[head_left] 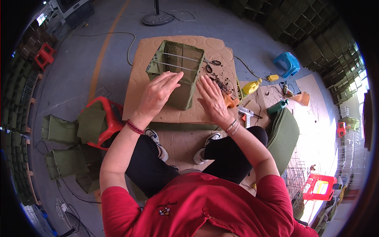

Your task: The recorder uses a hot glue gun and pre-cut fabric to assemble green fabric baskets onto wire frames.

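Note:
A green felt-covered box with an open top rests on the cardboard-covered table in front of me. Two pale rods cross its opening. My left hand is at the box's near left side, with its fingers stretched out and nothing in them. Opposite it, my right hand is at the right side, flat with the fingers extended. Whether either palm touches the felt I cannot tell. Black-handled scissors lie beyond the right hand, among dark scraps. An orange tool sits beside that hand, partly hidden.
Green felt boxes and a red stool stand at my left. On the right are a yellow bottle, a teal bottle, stacked green felt sheets and a blue stool. A fan base stands beyond the table.

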Demonstrator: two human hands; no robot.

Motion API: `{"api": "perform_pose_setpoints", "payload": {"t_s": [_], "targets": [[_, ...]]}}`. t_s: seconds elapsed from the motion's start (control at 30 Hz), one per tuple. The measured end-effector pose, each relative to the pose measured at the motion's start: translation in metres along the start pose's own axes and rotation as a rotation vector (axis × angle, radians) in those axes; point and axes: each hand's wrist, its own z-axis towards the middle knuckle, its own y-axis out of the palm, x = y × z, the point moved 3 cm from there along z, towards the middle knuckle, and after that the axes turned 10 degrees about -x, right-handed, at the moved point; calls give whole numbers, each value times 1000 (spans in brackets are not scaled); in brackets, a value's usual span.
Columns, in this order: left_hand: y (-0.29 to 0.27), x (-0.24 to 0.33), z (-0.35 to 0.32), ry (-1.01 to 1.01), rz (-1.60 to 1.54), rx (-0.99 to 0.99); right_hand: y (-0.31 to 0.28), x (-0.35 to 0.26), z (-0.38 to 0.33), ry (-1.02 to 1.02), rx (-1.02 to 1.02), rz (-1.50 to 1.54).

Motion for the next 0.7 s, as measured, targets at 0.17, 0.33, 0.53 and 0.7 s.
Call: {"api": "perform_pose_setpoints", "payload": {"t_s": [0.17,0.33,0.53,0.7], "targets": [[6,4,3,12,51,75,0,5,-19,200,12,152],[9,2,4,16,55,89,-39,-20,33,-51,-17,71],[7,-3,4,-123,-27,-36,-53,-20,47,-43,8,172],[-7,10,3,5,6,185,-61,-21,29,-24,188,178]]}}
